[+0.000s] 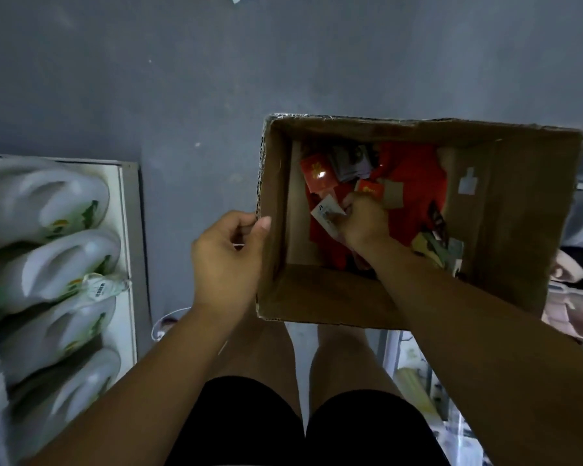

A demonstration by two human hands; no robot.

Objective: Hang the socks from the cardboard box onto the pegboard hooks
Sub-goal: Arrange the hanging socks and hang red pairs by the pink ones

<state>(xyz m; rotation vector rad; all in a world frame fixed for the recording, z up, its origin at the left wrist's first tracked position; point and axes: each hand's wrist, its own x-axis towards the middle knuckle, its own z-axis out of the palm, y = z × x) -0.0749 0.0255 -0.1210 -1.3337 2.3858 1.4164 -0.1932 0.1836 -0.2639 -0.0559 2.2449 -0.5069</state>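
Socks [409,176] lie in the box [512,213]. Our right hand [362,220] pinches one white tag [327,213], and our left hand [229,253] grips the box's left wall. Lifting by the tag, we risk tearing it or dragging tangled neighbours out.

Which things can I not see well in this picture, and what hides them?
- Pegboard and hooks: outside the head view.
- Socks in the box: partly under the right hand and forearm, so their number is unclear.
- Tag held by the right hand: print blurred and too small.
- Slippers: cut off by the left edge.
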